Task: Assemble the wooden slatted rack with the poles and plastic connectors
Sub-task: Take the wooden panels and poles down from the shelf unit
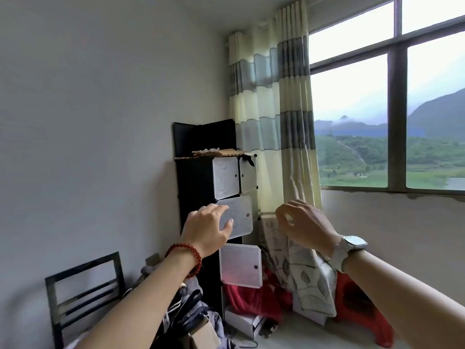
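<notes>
Both arms raised toward a corner cabinet (201,182), left hand (207,229) and right hand (305,225) loosely curled, empty; slats (211,153) apparently lie atop it, rack unstarted

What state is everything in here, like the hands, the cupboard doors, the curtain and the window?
Left hand: raised, fingers relaxed, holding nothing.
Right hand: raised, fingers loosely curled, holding nothing.
Top cupboard door: ajar.
Middle cupboard door: swung open.
Bottom cupboard door: swung open.
Wooden slats: lying flat on top of the cupboard.
Curtain: drawn aside, bunched in the corner.
Window: appears closed.
</notes>
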The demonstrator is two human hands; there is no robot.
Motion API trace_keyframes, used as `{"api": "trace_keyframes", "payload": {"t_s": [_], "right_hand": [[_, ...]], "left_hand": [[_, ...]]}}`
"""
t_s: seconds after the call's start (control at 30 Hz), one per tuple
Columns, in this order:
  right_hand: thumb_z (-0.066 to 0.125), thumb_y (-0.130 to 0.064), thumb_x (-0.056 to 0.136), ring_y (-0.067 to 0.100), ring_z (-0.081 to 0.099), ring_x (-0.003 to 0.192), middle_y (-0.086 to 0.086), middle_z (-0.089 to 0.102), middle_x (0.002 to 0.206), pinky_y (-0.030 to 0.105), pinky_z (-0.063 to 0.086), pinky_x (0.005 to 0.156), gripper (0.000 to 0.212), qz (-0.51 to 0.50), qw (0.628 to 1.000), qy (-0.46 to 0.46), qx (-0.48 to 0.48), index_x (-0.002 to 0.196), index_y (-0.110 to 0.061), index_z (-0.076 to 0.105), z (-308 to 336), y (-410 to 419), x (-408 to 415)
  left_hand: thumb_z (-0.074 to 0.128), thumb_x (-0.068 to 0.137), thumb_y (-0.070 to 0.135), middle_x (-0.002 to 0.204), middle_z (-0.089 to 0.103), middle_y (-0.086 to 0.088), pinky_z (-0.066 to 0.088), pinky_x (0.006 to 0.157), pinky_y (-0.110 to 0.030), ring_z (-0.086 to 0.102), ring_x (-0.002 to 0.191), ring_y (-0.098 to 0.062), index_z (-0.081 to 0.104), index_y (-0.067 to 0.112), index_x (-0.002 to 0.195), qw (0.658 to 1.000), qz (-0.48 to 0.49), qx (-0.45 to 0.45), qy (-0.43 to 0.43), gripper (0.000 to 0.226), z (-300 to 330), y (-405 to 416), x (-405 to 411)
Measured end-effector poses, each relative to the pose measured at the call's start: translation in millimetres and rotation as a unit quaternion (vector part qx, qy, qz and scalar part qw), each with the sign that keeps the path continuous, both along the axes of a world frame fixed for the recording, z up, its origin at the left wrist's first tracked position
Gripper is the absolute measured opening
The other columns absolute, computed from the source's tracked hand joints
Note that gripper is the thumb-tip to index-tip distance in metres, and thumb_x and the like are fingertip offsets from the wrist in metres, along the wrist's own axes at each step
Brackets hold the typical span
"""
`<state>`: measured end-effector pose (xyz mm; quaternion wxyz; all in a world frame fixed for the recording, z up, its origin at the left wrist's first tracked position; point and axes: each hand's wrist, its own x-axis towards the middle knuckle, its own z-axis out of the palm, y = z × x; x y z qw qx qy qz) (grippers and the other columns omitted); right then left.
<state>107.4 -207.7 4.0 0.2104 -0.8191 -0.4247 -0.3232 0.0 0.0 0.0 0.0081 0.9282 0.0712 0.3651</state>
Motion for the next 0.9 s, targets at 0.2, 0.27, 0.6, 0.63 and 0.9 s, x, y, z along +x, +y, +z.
{"api": "trace_keyframes", "payload": {"t_s": [0.2, 0.27, 0.6, 0.63, 0.9], "right_hand": [[0.040, -0.024, 0.097, 0.013, 0.062, 0.085, -0.006, 0.068, 0.101, 0.022, 0.045, 0.066, 0.028, -0.025, 0.997, 0.070, -0.022, 0.101, -0.019, 0.067, 23.5, -19.5, 143.9], [0.039, -0.022, 0.097, 0.014, 0.063, 0.086, -0.005, 0.069, 0.099, 0.025, 0.048, 0.068, 0.029, -0.029, 0.996, 0.084, -0.001, 0.101, -0.017, 0.067, 24.6, -22.2, 190.8], [0.036, -0.021, 0.097, 0.024, 0.063, 0.084, 0.003, 0.069, 0.099, 0.036, 0.052, 0.072, 0.029, -0.023, 0.989, 0.141, -0.033, 0.103, -0.017, 0.064, -27.1, 32.7, 404.4], [0.036, -0.021, 0.096, 0.025, 0.063, 0.085, 0.003, 0.069, 0.100, 0.037, 0.052, 0.073, 0.029, -0.020, 0.989, 0.143, -0.037, 0.103, -0.018, 0.064, -30.0, 42.8, 424.8], [0.037, -0.022, 0.098, 0.028, 0.064, 0.091, 0.008, 0.070, 0.102, 0.043, 0.052, 0.082, 0.030, 0.014, 0.980, 0.199, -0.018, 0.106, -0.011, 0.064, -37.6, 160.8, 605.2]], "left_hand": [[0.043, 0.094, 0.040, 0.128, 0.054, 0.008, 0.039, 0.093, -0.026, 0.052, 0.114, -0.011, 0.052, 0.024, 0.128, 0.999, -0.012, -0.030, 0.032, 0.038, 21.8, -17.1, 156.6], [0.044, 0.094, 0.040, 0.127, 0.055, 0.010, 0.042, 0.090, -0.025, 0.054, 0.111, -0.011, 0.053, 0.024, 0.126, 0.999, -0.021, -0.045, 0.021, 0.037, 21.9, -18.5, 204.1], [0.043, 0.095, 0.038, 0.121, 0.058, 0.009, 0.048, 0.085, -0.029, 0.056, 0.107, -0.013, 0.055, 0.025, 0.123, 0.994, -0.002, -0.080, 0.076, 0.033, -22.2, 35.0, 412.8], [0.044, 0.095, 0.037, 0.119, 0.059, 0.009, 0.048, 0.085, -0.029, 0.057, 0.106, -0.013, 0.056, 0.025, 0.121, 0.994, -0.005, -0.089, 0.068, 0.031, -25.7, 44.3, 433.2], [0.051, 0.092, 0.034, 0.109, 0.063, 0.011, 0.040, 0.075, -0.015, 0.058, 0.097, -0.004, 0.064, 0.025, 0.108, 0.981, -0.010, -0.195, -0.015, 0.022, -47.4, 149.9, 592.4]]}}
